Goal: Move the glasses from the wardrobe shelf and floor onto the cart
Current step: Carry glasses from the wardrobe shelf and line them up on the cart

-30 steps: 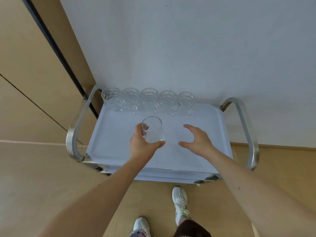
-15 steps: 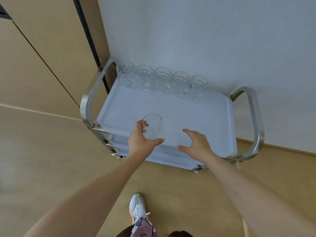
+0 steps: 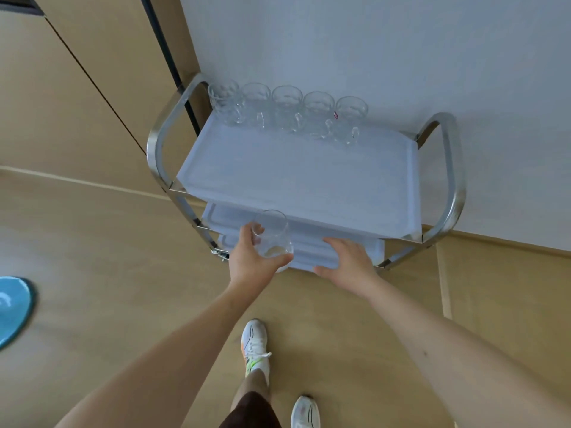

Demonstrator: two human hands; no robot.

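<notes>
**Clear tumbler in hand at the cart's front edge**

Glass, clear, smooth-walled: one tumbler [image 3: 272,234] gripped by the person's left hand [image 3: 251,261], thumb across the near side, fingers curled round the far side. It is carried upright with a slight tilt, in the air just before the front left corner of the cart [image 3: 445,193], below the level of the top shelf and overlapping the lower shelves in view.

Right hand [image 3: 346,257]: fingers extended and relaxed, palm down, holding nothing, poised beside the tumbler at the front edge of the lower shelves [image 3: 312,245]. Whether it touches the shelf cannot be told.

Top shelf [image 3: 293,177]: pale blue-white tray surface, raised rim.

Handled glass mugs [image 3: 287,108]: five, patterned, upright in a single row along the back edge of the top shelf against the white wall [image 3: 370,41]. The second from the right bears a small red sticker [image 3: 336,115].

Cart frame: polished metal, looped handle at each end.

Surroundings: tan wooden floor [image 3: 108,257]; tan wardrobe panels [image 3: 77,103] left of the cart; a blue round object [image 3: 12,307] at the left border, only partly in view. The person's white sneakers [image 3: 255,344] stand near the bottom.
</notes>
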